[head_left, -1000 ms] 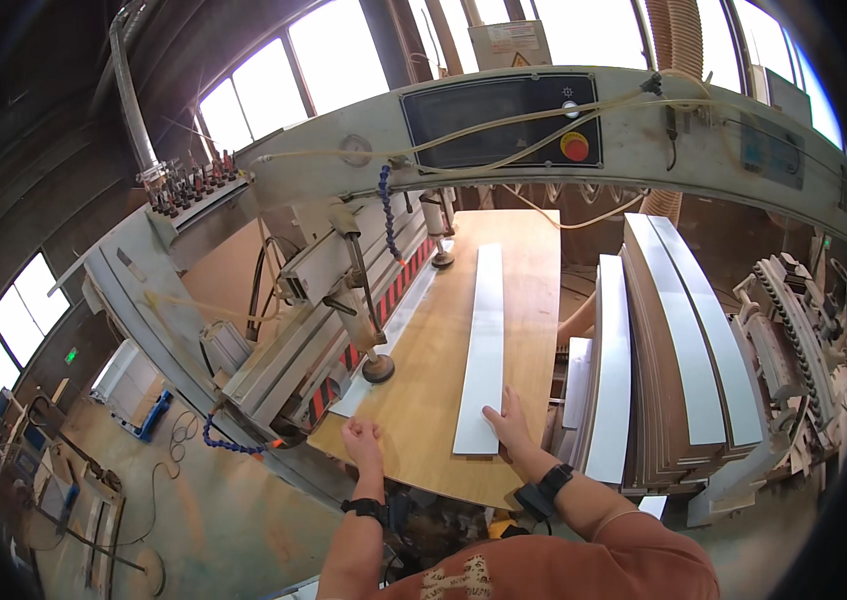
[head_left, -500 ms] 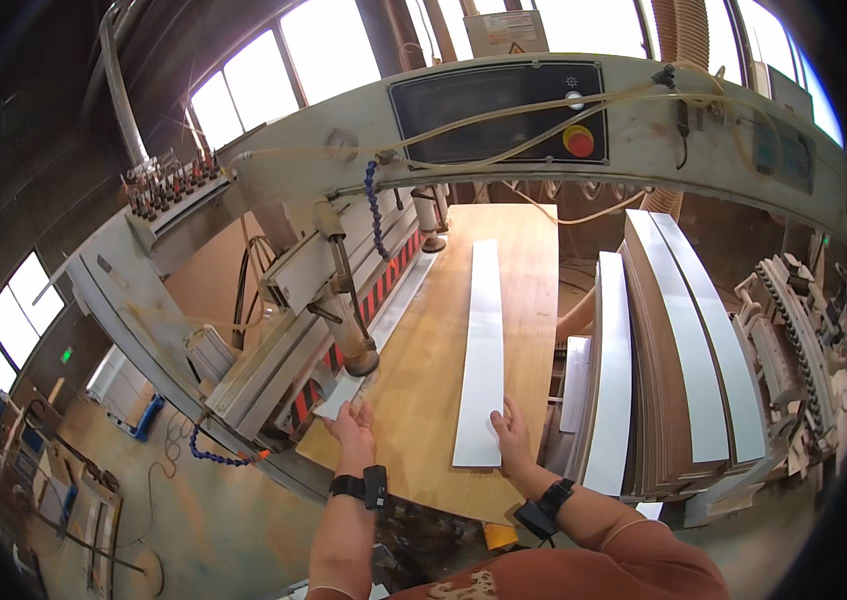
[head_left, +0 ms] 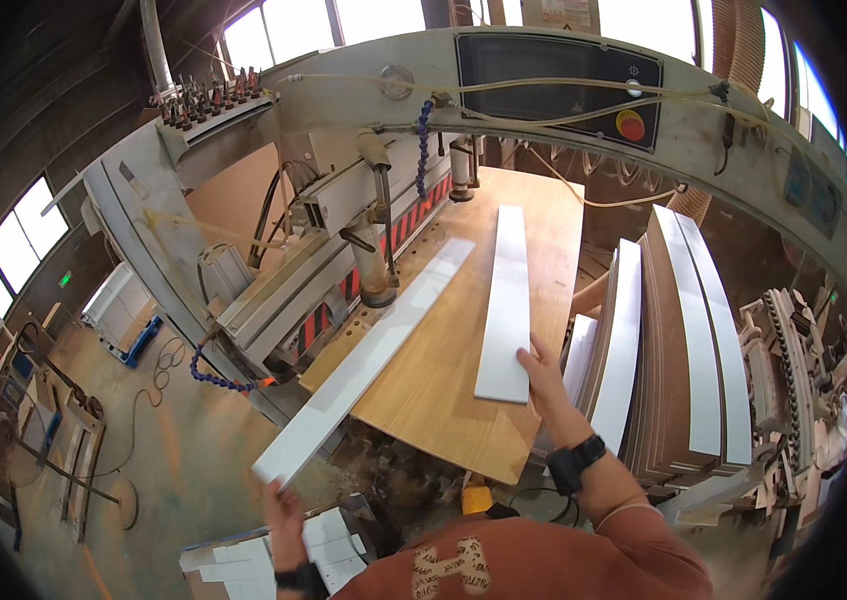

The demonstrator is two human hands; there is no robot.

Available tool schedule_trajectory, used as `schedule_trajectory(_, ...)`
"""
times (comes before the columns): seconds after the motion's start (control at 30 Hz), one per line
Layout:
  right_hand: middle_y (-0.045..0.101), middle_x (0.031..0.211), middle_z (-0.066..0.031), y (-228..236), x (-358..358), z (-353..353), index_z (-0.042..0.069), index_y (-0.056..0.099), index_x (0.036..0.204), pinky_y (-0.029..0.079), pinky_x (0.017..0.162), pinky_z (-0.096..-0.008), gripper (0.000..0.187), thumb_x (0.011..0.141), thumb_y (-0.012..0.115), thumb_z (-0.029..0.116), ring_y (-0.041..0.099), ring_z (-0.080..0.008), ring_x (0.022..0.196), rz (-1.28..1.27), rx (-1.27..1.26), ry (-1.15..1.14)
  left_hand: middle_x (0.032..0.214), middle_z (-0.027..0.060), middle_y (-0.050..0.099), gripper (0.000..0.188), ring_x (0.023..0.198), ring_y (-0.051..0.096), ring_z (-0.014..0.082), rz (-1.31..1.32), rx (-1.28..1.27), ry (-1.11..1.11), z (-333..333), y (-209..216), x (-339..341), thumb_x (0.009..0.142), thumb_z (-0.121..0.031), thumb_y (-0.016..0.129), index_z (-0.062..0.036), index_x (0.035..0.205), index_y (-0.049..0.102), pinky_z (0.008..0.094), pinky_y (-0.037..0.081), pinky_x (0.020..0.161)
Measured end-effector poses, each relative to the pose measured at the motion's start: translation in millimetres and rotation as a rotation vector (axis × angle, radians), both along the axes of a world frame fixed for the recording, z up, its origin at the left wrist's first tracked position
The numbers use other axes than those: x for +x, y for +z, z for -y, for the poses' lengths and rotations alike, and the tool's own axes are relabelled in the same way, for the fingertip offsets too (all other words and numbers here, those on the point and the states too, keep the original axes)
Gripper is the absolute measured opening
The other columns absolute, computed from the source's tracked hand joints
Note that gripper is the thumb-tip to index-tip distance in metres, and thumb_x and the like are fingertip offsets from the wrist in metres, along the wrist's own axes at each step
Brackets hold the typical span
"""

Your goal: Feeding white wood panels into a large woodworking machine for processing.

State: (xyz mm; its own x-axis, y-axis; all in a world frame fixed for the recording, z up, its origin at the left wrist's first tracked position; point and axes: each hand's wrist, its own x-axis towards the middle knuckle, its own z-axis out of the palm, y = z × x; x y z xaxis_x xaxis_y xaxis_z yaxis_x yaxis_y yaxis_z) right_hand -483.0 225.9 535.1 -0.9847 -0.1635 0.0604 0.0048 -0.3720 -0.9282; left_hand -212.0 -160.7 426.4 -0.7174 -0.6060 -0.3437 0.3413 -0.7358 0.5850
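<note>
A long white board strip (head_left: 374, 350) lies slantwise over the machine's wooden table (head_left: 434, 410), its near end sticking out past the front left edge. My left hand (head_left: 285, 520) is closed on that near end, low in the picture. A second white strip (head_left: 506, 310) lies lengthwise on the table further right. At its right edge, near the close end, my right hand (head_left: 547, 378) grips the side; part of its fingers is hidden. Dark bands sit on both wrists.
A round-footed clamp (head_left: 377, 285) and striped guard stand along the table's left side. The machine's beam (head_left: 344, 100) with a control panel spans above. Tall stacks of white-faced boards (head_left: 684, 330) stand at the right. More white pieces (head_left: 244, 560) lie low on the left.
The left strip has come out from beside the clamp toward me, slanting left, with my left hand now at its end. My right hand stays at the other strip. The view has shifted.
</note>
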Motion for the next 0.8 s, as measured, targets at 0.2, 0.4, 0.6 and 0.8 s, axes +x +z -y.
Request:
schedule_trajectory(0.2,0.055,0.091,-0.0123,-9,-51,70,0.007,0.023,0.126,0.049,0.056,-0.0316,0.051,0.081,0.046,0.009,0.057,-0.0199,0.074,0.061,0.044,0.135,0.105,0.0082,0.047,0.048,0.1,0.044,0.0202,-0.129,0.179,0.842,3,23,117,0.073,-0.041,0.057,-0.0091,0.106,0.045,0.0339,0.038,0.082)
schedule_trajectory(0.4,0.054,0.078,-0.014,-67,-70,218,0.01,0.009,0.128,0.046,0.04,-0.0318,0.06,0.08,0.044,0.005,0.056,-0.023,0.055,0.023,0.357,0.203,0.118,0.0178,0.037,0.061,0.107,0.039,0.0232,0.539,-0.619,0.556,-48,-45,149,0.076,-0.005,0.05,0.002,0.126,0.017,0.0382,0.035,0.088)
schedule_trajectory(0.6,0.05,0.068,-0.0127,-58,-72,281,0.009,0.003,0.128,0.037,0.032,-0.0301,0.066,0.079,0.047,0.006,0.047,-0.0199,0.041,0.186,0.376,0.227,0.082,0.0122,0.051,0.043,0.075,0.047,0.0198,0.536,-0.185,0.782,-52,-115,243,0.077,-0.007,0.047,0.005,0.114,0.031,0.0327,0.041,0.062)
schedule_trajectory(0.8,0.054,0.059,-0.0154,-103,-104,274,-0.006,0.049,0.078,0.04,0.038,-0.0354,0.033,0.072,0.059,0.025,0.052,-0.0234,0.043,-0.231,0.816,0.071,0.08,0.007,0.049,0.034,0.069,0.044,0.0132,0.796,-0.266,0.267,-100,-204,314,0.077,-0.009,0.05,0.0042,0.106,0.039,0.0245,0.04,0.06)
